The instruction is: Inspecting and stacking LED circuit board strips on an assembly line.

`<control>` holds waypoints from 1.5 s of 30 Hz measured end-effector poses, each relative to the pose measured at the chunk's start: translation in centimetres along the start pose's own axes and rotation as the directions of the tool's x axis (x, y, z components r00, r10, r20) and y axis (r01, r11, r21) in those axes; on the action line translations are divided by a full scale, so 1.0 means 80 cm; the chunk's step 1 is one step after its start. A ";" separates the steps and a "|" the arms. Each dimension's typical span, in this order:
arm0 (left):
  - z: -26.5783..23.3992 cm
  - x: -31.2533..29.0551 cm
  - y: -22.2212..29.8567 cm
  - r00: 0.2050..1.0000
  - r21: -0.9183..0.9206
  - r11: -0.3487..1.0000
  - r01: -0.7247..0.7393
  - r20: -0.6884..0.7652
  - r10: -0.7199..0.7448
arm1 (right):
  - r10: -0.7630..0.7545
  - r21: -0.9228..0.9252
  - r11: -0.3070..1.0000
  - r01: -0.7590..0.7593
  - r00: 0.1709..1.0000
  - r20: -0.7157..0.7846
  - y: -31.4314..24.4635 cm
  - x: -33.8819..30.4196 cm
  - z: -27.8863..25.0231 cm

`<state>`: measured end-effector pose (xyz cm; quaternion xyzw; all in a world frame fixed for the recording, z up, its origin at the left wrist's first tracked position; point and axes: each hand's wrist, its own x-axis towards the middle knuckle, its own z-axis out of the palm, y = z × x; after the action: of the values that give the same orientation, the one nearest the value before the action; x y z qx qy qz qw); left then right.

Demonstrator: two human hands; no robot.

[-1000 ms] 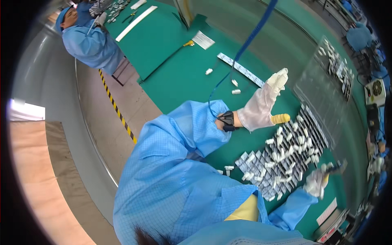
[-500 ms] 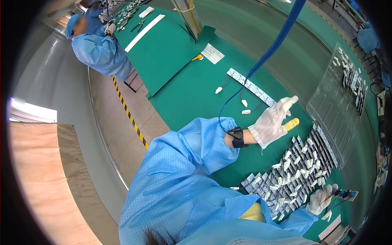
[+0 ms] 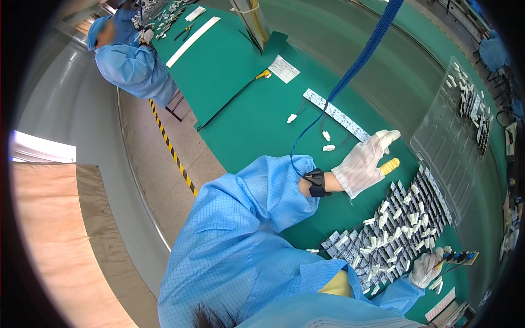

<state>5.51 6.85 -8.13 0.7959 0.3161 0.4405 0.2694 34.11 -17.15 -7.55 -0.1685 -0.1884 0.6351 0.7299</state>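
My left hand, in a striped white glove with a yellow cover on the thumb, lies at the near right end of a white circuit board strip. Its thumb and index finger are stretched apart; whether the other fingers touch the strip is hidden. Thin wires with white connectors trail from the strip. At the lower right, my right hand, also gloved, is closed on a short board with blue and black round parts. White connectors hang beside it. Between my hands lies a dense pile of boards with white connectors.
A clear plastic tray stands right of the green table. A blue coiled cord hangs over the strip and runs to my black wrist strap. A paper slip lies farther off. A co-worker is at far left.
The short board in my right hand has tilted slightly. My left hand stays in the same place by the strip. The whole view has shifted very slightly.
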 end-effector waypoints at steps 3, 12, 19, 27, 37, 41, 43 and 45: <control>-0.001 0.000 0.003 1.000 -0.018 1.000 0.011 0.007 -0.011 | -0.068 0.068 0.994 0.085 0.971 -0.228 -0.006 -0.014 -0.014; 0.000 0.002 -0.001 1.000 -0.023 1.000 0.002 -0.009 -0.002 | -0.071 -0.067 0.996 0.061 0.986 -0.150 -0.005 -0.007 -0.012; -0.001 0.005 0.003 1.000 -0.041 0.999 -0.004 0.004 0.004 | -0.090 -0.037 0.996 0.086 0.990 -0.106 -0.002 -0.008 -0.009; -0.001 0.004 0.005 1.000 -0.036 0.999 -0.005 0.014 0.005 | -0.073 0.011 0.997 0.073 0.997 -0.037 -0.012 -0.027 -0.054; 0.002 0.001 0.002 1.000 -0.026 1.000 -0.001 0.023 0.001 | -0.133 -0.009 0.991 0.136 0.945 -0.300 -0.002 -0.012 -0.004; 0.002 0.002 0.000 0.997 0.006 0.998 -0.062 -0.034 0.062 | -0.097 -0.037 0.995 0.095 0.994 -0.045 -0.006 -0.011 -0.027; 0.001 0.002 0.000 0.997 0.013 0.997 -0.070 -0.031 0.070 | -0.141 -0.029 0.990 0.140 0.990 -0.025 -0.008 -0.016 -0.040; 0.000 0.003 0.000 0.996 0.020 0.997 -0.079 -0.027 0.079 | -0.138 -0.024 0.990 0.137 0.988 -0.066 -0.008 -0.018 -0.043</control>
<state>5.61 7.00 -8.00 0.8042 0.2923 0.4587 0.2397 36.17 -18.69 -10.31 -0.1837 -0.1812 0.5754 0.7761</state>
